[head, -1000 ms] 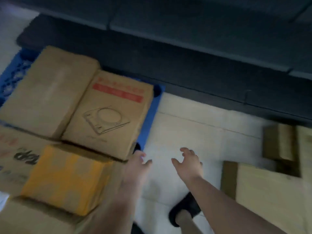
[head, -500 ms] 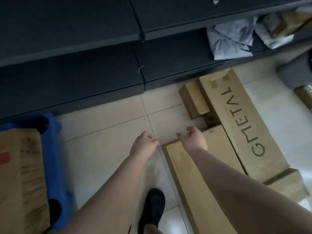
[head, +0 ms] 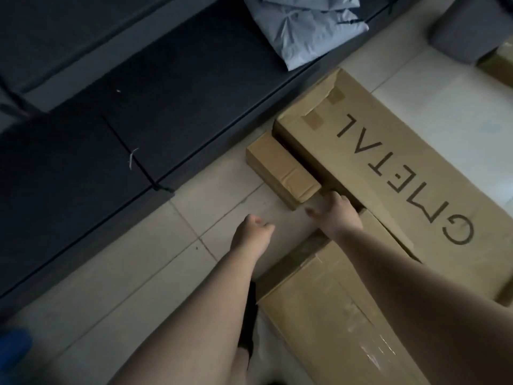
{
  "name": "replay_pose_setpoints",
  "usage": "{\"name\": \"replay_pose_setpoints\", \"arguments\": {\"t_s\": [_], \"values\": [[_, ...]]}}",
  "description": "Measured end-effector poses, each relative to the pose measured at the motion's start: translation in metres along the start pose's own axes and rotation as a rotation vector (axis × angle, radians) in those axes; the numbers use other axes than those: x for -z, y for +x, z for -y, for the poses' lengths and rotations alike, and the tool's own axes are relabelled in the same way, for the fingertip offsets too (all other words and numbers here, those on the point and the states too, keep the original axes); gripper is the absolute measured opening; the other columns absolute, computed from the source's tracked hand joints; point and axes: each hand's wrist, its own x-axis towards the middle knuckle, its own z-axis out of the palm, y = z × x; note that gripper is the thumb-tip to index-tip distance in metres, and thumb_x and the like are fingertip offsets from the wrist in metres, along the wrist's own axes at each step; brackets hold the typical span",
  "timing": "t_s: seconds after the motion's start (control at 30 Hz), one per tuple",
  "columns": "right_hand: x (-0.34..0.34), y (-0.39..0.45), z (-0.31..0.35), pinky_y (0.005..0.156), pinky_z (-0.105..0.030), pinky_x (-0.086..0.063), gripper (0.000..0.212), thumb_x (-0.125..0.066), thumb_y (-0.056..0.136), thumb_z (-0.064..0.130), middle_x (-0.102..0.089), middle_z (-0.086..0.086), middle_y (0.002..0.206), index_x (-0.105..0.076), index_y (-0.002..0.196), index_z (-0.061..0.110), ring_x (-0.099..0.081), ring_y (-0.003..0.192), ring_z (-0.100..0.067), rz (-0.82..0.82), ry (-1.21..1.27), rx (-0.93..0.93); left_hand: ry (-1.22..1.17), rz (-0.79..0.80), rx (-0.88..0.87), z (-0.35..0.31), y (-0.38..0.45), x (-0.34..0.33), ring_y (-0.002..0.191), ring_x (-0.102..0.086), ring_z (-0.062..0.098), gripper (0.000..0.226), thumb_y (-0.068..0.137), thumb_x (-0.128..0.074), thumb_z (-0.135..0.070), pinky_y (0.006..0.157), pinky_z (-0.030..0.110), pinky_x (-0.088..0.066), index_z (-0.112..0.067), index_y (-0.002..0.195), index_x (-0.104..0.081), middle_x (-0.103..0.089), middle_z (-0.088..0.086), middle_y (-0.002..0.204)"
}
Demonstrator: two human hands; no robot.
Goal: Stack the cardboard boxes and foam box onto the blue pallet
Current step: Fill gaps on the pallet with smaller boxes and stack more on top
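A small cardboard box [head: 280,168] lies on the tiled floor beside a long box printed GMETAL [head: 402,173]. A third long cardboard box [head: 327,315] lies nearer to me, partly under my right forearm. My right hand [head: 336,215] reaches to the small box's near corner, fingers spread, holding nothing. My left hand [head: 251,237] hovers over bare floor with its fingers loosely curled, empty. Only a corner of the blue pallet [head: 12,345] shows at the bottom left edge. No foam box is in view.
A dark low shelf unit [head: 116,112] runs along the left and top, with grey plastic mail bags [head: 311,29] on it. A grey object [head: 472,26] and another cardboard box [head: 499,62] sit at the top right. My black shoe [head: 248,323] is on the floor.
The view has swung right, away from the loaded pallet toward the boxes on the floor. Both hands have moved forward, and the right hand has reached the small box's corner.
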Motion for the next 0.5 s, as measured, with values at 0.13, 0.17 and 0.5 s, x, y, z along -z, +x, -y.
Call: {"name": "replay_pose_setpoints", "arguments": {"t_s": [0.13,0.17,0.5], "values": [[-0.029,0.072,0.001,0.096,-0.042,-0.047,0.074,-0.064,0.081,0.045,-0.042,-0.005,0.141,-0.032,0.143,0.020,-0.047,0.123,-0.027,-0.032,-0.052,0.003,0.010,0.045,-0.006,-0.029,0.070,-0.027,0.121,-0.050,0.028,0.046,0.090,-0.053,-0.026,0.084,0.026,-0.036,-0.009,0.132,-0.046,-0.052,0.012,0.134],[-0.037,0.089,0.002,0.096,-0.042,-0.046,0.075,-0.064,0.081,0.045,-0.042,-0.005,0.141,-0.031,0.143,0.020,-0.046,0.124,-0.027,-0.020,-0.070,0.011,0.000,0.051,0.001,-0.034,0.087,-0.033,0.123,-0.049,0.029,0.047,0.090,-0.052,-0.025,0.088,0.027,-0.038,-0.007,0.133,-0.044,-0.050,0.013,0.136],[-0.096,0.138,-0.009,0.102,-0.041,-0.040,0.075,-0.062,0.078,0.050,-0.042,-0.010,0.140,-0.034,0.142,0.021,-0.048,0.123,-0.029,0.137,0.034,-0.107,-0.357,0.107,0.146,-0.035,0.153,-0.076,0.127,-0.045,0.031,0.060,0.091,-0.053,-0.025,0.106,0.044,-0.039,-0.022,0.145,-0.027,-0.042,0.009,0.145]]}}
